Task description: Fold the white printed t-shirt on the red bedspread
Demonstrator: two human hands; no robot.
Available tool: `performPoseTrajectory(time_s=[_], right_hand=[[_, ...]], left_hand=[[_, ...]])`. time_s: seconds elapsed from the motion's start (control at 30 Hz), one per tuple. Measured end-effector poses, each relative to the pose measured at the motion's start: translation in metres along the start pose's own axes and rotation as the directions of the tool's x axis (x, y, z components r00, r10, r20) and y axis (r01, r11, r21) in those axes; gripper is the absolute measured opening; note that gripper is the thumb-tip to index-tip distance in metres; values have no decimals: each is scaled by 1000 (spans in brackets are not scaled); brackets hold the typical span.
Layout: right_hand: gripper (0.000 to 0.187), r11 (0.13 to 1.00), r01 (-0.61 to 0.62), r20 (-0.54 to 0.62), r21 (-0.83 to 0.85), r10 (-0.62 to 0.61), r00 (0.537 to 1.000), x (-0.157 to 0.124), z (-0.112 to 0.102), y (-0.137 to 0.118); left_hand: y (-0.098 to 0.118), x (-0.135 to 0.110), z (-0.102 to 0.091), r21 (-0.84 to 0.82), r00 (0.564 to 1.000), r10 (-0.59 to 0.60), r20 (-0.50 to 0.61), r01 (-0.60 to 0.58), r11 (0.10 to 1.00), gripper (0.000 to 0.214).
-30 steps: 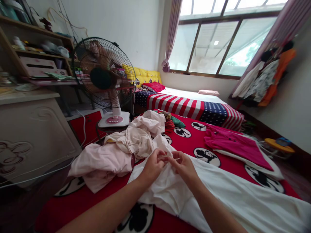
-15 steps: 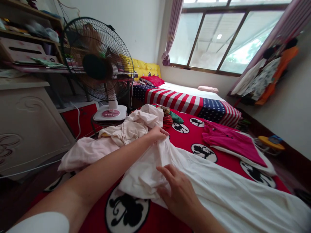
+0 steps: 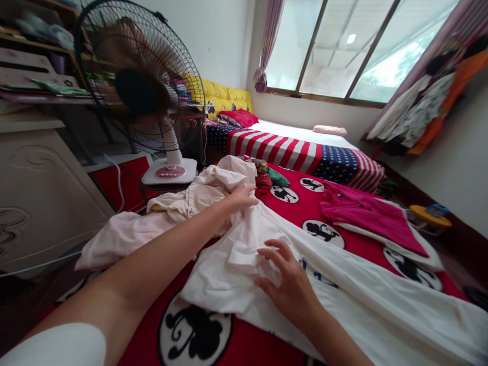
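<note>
A white T-shirt (image 3: pixel 358 284) with blue print lies stretched across the bed towards the lower right, its near end loosely rumpled. My left hand (image 3: pixel 241 197) reaches to the far edge of this shirt, fingers closed at the cloth there; the fingertips are partly hidden. Over the shirt's middle hovers my right hand (image 3: pixel 284 277), its fingers curved and spread apart, with no cloth gripped between them. Just left of the shirt, beside my left forearm, is a heap of pale pink and cream clothes (image 3: pixel 194 201).
A red bedspread (image 3: pixel 267 351) with monkey prints lies underneath. Magenta clothing (image 3: pixel 377 221) rests at the right. Red and green garments (image 3: pixel 276 177) lie beyond my left hand. A fan (image 3: pixel 137 91) stands at the left, and another bed (image 3: pixel 274 150) is below the window.
My right hand has lifted slightly, with its fingers wider apart. The raised cloth has flattened, and blue print now shows on the shirt. The view has shifted a little.
</note>
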State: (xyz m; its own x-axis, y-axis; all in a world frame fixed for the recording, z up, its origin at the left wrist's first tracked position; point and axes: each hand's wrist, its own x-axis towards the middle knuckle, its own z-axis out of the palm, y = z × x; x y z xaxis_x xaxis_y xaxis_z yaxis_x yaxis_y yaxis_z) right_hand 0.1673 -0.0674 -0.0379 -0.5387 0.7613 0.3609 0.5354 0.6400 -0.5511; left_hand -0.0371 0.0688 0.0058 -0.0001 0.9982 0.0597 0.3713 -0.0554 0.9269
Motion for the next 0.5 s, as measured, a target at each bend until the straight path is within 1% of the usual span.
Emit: performPoseTrajectory(time_s=[0.07,0.13,0.17,0.2,0.23,0.27,0.33,0.37,0.43,0.47,0.5], right_hand=[[44,994,17,10,-106,-17,1000,-10,-3,-1],[42,978,2,3,-210,-1,1000,-18,-8,2],[40,968,-15,-8,-251,14,1000,-21,-10,5],[37,960,-32,-19,-280,28,999,-23,-13,8],[33,955,-42,-22,-294,38,999,-25,-15,11],[28,954,-44,-15,-297,41,999,-25,-16,14],[19,960,-22,11,-278,26,1000,-24,-19,19],[18,965,-9,19,-260,14,1000,-22,-21,20],[21,974,-1,2,-225,2,1000,-18,-25,19],[21,978,-2,-23,-209,-3,1000,-16,-27,16],[21,981,0,-55,-196,-11,998,-15,-29,12]], left_hand=[[4,-19,-2,95,998,58,-31,-55,994,44],[10,-47,-4,274,992,120,-36,-106,956,28],[12,-64,-4,391,988,155,-10,-139,910,21],[13,-81,-4,499,983,183,32,-174,849,19],[13,-98,-4,562,975,198,103,-221,797,23],[12,-114,-3,588,963,200,178,-268,764,28],[7,-140,-1,580,923,206,325,-366,727,35],[3,-149,-1,575,904,211,372,-403,712,33],[-5,-159,-2,577,885,231,404,-443,687,19],[-7,-161,-3,577,887,252,387,-446,684,19],[-8,-162,-6,571,892,279,355,-443,691,24]])
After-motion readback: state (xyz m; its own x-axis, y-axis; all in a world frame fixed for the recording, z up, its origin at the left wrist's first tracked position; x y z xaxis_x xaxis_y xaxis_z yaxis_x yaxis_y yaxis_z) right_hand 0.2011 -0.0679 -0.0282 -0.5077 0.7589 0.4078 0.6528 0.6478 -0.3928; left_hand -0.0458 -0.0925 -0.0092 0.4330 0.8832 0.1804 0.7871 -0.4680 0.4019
